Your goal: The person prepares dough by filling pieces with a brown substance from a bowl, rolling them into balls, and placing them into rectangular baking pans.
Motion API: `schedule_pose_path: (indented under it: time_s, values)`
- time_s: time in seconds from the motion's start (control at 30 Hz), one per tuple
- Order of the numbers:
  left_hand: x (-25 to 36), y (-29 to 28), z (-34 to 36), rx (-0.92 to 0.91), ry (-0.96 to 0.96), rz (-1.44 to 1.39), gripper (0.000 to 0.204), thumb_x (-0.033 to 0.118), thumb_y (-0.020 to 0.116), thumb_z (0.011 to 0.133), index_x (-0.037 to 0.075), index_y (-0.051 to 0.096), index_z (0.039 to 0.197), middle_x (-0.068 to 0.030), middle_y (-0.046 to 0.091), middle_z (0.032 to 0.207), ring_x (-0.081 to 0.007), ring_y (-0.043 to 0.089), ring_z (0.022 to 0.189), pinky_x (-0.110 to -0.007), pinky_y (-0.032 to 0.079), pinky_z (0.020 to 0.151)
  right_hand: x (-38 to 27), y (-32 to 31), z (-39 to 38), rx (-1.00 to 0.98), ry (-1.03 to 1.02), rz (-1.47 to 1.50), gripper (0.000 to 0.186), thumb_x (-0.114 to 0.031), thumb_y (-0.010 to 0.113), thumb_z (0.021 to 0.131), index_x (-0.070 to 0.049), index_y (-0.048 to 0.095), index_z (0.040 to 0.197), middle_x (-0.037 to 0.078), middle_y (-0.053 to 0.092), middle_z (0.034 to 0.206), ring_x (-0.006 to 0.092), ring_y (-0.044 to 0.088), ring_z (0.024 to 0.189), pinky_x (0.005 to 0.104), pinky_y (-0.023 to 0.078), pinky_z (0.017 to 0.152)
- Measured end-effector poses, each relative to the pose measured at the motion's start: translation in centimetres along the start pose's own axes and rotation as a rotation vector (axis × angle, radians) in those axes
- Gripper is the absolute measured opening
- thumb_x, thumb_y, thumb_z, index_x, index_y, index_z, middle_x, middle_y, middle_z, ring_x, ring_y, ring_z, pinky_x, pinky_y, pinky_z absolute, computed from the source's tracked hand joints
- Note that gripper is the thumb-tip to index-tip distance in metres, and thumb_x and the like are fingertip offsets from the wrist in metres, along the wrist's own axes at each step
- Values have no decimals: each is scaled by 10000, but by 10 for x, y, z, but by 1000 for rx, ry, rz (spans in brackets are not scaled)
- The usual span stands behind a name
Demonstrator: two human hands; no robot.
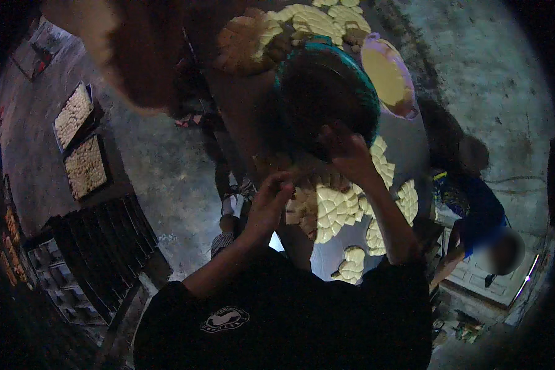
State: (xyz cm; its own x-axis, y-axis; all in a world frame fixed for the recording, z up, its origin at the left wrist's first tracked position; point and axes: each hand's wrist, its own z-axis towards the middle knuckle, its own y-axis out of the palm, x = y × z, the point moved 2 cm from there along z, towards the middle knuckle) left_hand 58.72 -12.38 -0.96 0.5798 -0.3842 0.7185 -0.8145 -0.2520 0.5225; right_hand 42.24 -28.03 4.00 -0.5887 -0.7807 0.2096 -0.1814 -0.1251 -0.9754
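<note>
A big round basin with a teal rim (369, 83) stands on the table, its inside dark. My right hand (346, 150) reaches over the basin's near side, fingers curled together; what they hold, if anything, is lost in shadow. To its left, nearer me, my left hand (270, 200) is held over the table edge with fingers bent toward the thumb, and I cannot make out anything in them. Cut pieces of pale yellow dough (336, 213) lie just beyond and between my forearms, close together in a flat spread. Part of the spread is in shadow.
A lilac-rimmed bowl of yellow contents (386, 74) stands right of the basin. More dough pieces (314, 20) lie beyond it. Filled trays (85, 166) and a dark rack (105, 246) are at left. A person in blue (478, 209) works at right; another person (228, 209) stands left.
</note>
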Motion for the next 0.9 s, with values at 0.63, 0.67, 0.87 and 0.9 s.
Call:
schedule_pose_path:
  time_s: [0.63, 0.67, 0.87, 0.9]
  values:
    - [-62, 167, -159, -516, -27, -50, 349, 78, 633, 951, -40, 574, 1274, -113, 578, 1306, -181, 531, 1237, -327, 425, 1060, -143, -117, -319, 671, 674, 746, 507, 67, 748, 758, 0, 623, 1246, 187, 513, 1362, 286, 600, 1160, 349, 561, 835]
    - [-70, 172, -168, -600, 15, 41, 361, 59, 641, 942, -40, 572, 1282, -117, 576, 1309, -186, 531, 1237, -327, 424, 1058, -155, -117, -333, 726, 693, 748, 460, 62, 749, 762, 3, 649, 1207, 192, 517, 1358, 280, 605, 1151, 337, 568, 801]
    - [-127, 182, -223, -736, -84, -16, 289, 117, 593, 984, -14, 617, 1240, -110, 608, 1266, -180, 582, 1150, -332, 486, 953, -197, -113, -421, 938, 634, 743, 297, 20, 702, 787, 29, 694, 1084, 165, 606, 1227, 293, 609, 1133, 369, 564, 842]
    - [-126, 184, -228, -744, -208, -65, 280, 132, 583, 993, -11, 624, 1230, -105, 622, 1241, -174, 601, 1110, -319, 503, 912, -205, -120, -426, 889, 600, 584, 305, -3, 699, 782, 30, 695, 1086, 153, 609, 1223, 293, 612, 1122, 366, 559, 853]
